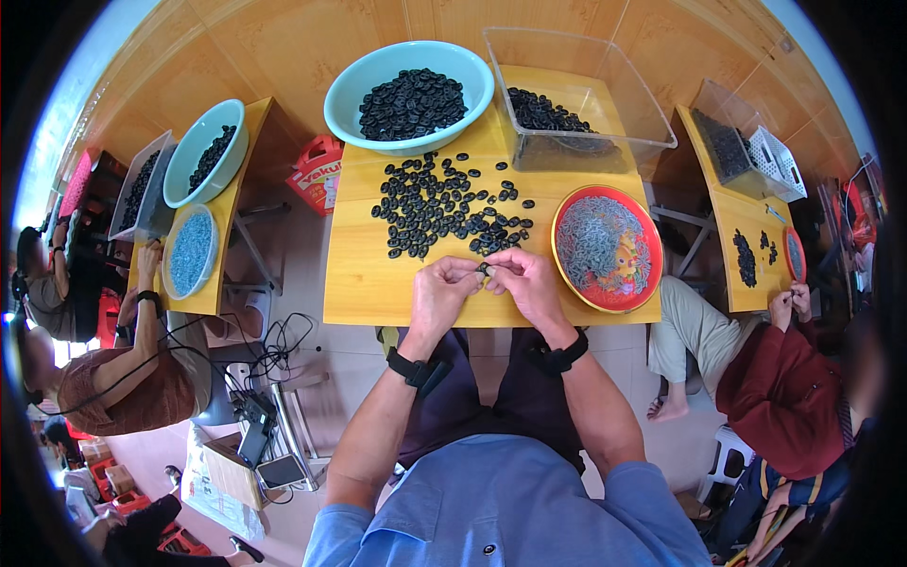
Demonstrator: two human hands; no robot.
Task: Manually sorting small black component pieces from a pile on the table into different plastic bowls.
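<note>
My left hand (442, 295) and my right hand (532, 289) meet above the near edge of the yellow table (364, 298). Between their fingertips they pinch a small, dark oval piece (484, 269), partly covered by the fingers. Just beyond my hands lies a loose spread of shiny black oval pieces (425, 213), which look like the held one. To the right of my right hand stands a round red tray (584, 296), holding many small grey pieces (590, 236) too fine to make out.
At the back are a light blue basin (345, 113) and a clear plastic bin (647, 142), both holding black pieces. People work at side tables, left (219, 274) and right (732, 208). Black cables (274, 340) hang at the left; a red carton (316, 175) stands behind.
</note>
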